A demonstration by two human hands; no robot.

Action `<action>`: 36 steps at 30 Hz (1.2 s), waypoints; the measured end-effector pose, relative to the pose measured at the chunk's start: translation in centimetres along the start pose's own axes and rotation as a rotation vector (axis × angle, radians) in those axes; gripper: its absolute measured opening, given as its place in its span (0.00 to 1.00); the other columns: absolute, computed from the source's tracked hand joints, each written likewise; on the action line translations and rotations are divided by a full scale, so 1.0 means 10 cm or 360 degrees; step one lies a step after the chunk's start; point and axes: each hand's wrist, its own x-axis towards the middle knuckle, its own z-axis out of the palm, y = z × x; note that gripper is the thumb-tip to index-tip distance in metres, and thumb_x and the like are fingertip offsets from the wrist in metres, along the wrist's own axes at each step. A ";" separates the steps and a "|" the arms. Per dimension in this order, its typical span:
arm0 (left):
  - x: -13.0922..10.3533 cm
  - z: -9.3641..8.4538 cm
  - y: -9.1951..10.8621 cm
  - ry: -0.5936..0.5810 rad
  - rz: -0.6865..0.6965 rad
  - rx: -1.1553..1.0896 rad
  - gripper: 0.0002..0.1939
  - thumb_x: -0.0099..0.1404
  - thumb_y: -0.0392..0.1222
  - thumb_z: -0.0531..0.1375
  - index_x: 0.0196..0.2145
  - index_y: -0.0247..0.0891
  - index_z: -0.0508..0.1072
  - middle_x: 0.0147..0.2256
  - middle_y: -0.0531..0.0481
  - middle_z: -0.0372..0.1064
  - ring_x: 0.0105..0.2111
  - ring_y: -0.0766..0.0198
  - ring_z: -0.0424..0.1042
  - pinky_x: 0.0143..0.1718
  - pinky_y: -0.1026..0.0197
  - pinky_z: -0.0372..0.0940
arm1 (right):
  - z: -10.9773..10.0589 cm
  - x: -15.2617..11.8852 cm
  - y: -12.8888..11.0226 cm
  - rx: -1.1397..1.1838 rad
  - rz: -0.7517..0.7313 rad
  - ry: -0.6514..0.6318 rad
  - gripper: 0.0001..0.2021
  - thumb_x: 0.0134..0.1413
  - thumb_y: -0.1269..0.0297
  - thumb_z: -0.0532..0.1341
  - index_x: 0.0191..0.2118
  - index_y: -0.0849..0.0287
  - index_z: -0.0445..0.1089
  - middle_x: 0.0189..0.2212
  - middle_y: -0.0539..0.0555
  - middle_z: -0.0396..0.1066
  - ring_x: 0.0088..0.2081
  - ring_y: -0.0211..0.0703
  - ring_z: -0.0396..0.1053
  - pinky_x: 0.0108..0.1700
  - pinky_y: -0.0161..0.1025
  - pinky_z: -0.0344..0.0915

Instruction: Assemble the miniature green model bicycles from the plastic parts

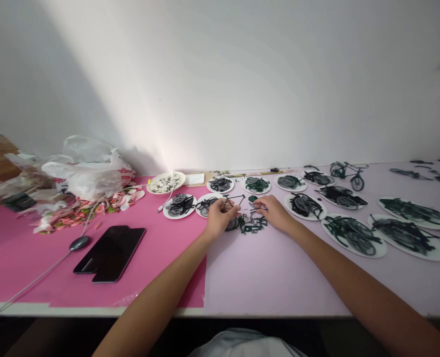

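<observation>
Your left hand (220, 214) is pinching a small bicycle frame (232, 200), bar pointing right toward your right hand (274, 210), which is seemingly gripping a thin tool (256, 206).

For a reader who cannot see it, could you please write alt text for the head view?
The left hand and right hand pinch small dark green model bicycle parts on a pink and lilac table. White plates of parts surround them, with an assembled model bicycle behind and two dark phones at left.
</observation>
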 end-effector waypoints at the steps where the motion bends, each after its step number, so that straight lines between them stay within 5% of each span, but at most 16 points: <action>1: 0.00 0.00 0.00 0.0000 0.0004 -0.0002 0.25 0.50 0.52 0.77 0.31 0.37 0.68 0.24 0.55 0.66 0.28 0.62 0.75 0.33 0.58 0.76 | 0.00 0.00 0.00 0.0001 -0.0022 -0.0008 0.12 0.56 0.74 0.64 0.44 0.53 0.78 0.39 0.55 0.76 0.48 0.53 0.70 0.51 0.48 0.67; 8: -0.02 0.00 0.03 -0.0038 0.0047 0.0054 0.25 0.51 0.55 0.76 0.30 0.38 0.67 0.24 0.57 0.63 0.25 0.66 0.71 0.32 0.61 0.73 | -0.07 -0.01 -0.13 0.0264 -0.0067 0.0277 0.12 0.66 0.64 0.56 0.46 0.53 0.77 0.44 0.57 0.67 0.46 0.50 0.69 0.49 0.47 0.69; 17: -0.05 0.00 0.06 0.0039 0.0151 0.0337 0.18 0.57 0.52 0.71 0.31 0.38 0.69 0.25 0.57 0.62 0.23 0.69 0.64 0.27 0.65 0.62 | -0.02 -0.03 -0.47 0.1419 0.0535 0.0430 0.18 0.49 0.49 0.74 0.36 0.55 0.71 0.29 0.52 0.76 0.35 0.46 0.75 0.43 0.43 0.70; 26: -0.09 0.02 0.07 0.0025 0.0165 0.0378 0.17 0.58 0.51 0.69 0.31 0.37 0.70 0.23 0.57 0.62 0.22 0.68 0.64 0.28 0.64 0.62 | -0.03 -0.04 -0.56 0.1866 0.0680 0.0363 0.21 0.37 0.52 0.80 0.33 0.56 0.74 0.30 0.50 0.75 0.37 0.45 0.76 0.49 0.45 0.72; 36: -0.11 0.05 0.09 0.0078 0.0207 0.0369 0.17 0.60 0.52 0.68 0.32 0.38 0.70 0.24 0.56 0.63 0.23 0.67 0.63 0.28 0.64 0.62 | 0.02 -0.05 -0.54 0.1970 0.0747 0.0324 0.19 0.38 0.56 0.79 0.33 0.56 0.74 0.30 0.49 0.74 0.37 0.43 0.75 0.48 0.43 0.71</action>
